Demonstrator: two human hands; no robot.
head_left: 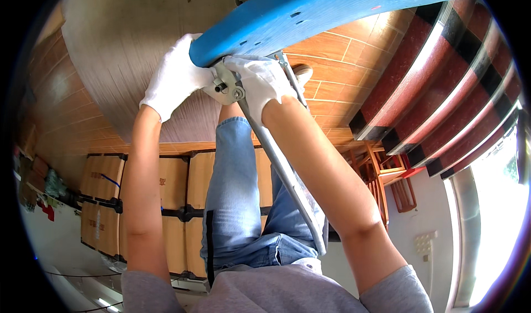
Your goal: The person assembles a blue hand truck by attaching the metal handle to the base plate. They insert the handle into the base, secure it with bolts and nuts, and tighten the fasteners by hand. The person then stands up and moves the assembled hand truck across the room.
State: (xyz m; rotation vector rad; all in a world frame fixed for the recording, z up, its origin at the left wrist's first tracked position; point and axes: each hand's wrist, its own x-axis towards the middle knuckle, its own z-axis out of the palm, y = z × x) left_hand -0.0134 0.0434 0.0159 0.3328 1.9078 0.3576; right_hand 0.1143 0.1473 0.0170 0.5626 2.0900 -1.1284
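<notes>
A long, curved blue plastic panel with small slots slants across the top of the view. A metal hinge bracket with a bolt sits at its lower left end, joined to a grey metal tube that runs down across my thighs. My left hand, in a white glove, is closed on the panel's end, its thumb reaching the bracket. My right hand, also gloved, curls round the tube beside the bracket, under the panel's edge. Its fingertips are partly hidden. A second metal piece shows beyond the right hand.
Red and black stone steps rise at the right. Several cardboard boxes with black corners are stacked at the lower left. Wooden chairs stand at the right. A grey mat lies on the tiled floor. A shoe shows near the right hand.
</notes>
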